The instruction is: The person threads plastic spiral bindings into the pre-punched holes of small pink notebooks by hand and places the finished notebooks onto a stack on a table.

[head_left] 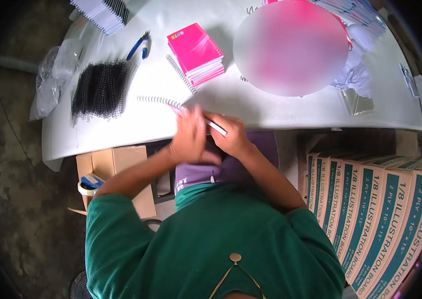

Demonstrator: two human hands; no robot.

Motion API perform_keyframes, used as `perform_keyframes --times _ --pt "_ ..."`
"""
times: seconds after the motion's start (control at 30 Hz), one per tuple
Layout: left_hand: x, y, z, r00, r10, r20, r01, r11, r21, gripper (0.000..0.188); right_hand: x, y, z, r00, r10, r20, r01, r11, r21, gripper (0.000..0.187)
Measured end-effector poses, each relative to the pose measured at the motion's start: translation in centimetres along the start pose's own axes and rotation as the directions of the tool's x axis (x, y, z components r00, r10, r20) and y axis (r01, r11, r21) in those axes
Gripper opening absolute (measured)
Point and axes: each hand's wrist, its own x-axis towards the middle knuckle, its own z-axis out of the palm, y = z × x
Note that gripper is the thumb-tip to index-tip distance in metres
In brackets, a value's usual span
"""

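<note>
At the table's near edge my right hand grips a notebook, of which mostly a white page edge shows. My left hand is at its other end, smeared by motion, so its fingers are unclear. From beside the left fingertips a thin spiral binding coil reaches left over the white table. Another coil lies against a stack of pink notebooks just beyond my hands. To the left is a thick heap of black spiral coils.
Blue-handled pliers lie behind the coil heap. Plastic bags hang at the left edge, and spiral-bound books sit at the far left. A blurred oval covers the back right. Below the table stand an open carton and several boxes.
</note>
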Motion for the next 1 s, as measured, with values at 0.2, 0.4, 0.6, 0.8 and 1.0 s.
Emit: perform_keyframes --times 0.2,0.4,0.6,0.8,1.0 --pt "5.7 -2.7 -1.9 0.924 -0.093 -0.370 0.112 0.993 0.030 0.114 0.3 -0.7 0.1 0.999 0.027 0.037 -0.028 0.998 0.047 0.033" --pt "1.6 -0.4 -1.4 0.956 0.279 -0.086 -0.252 0.939 0.235 0.120 0.6 -0.1 0.1 0.999 0.033 -0.017 -0.032 0.998 0.046 0.042" --pt "0.5 0.9 1.0 0.988 0.132 0.076 -0.125 0.988 -0.092 0.133 1.1 -0.1 0.3 0.993 0.112 0.035 -0.116 0.981 0.153 0.053" --pt "9.0 1.7 -5.7 0.983 -0.119 0.140 0.146 0.969 -0.202 0.058 0.7 1.0 -0.1 0.976 0.216 0.008 -0.212 0.952 0.222 0.070" --pt "9.8 -0.2 -8.3 0.923 -0.127 0.362 0.253 0.911 -0.326 0.033 2.0 0.1 -0.7 0.905 0.396 0.159 -0.425 0.866 0.263 0.073"
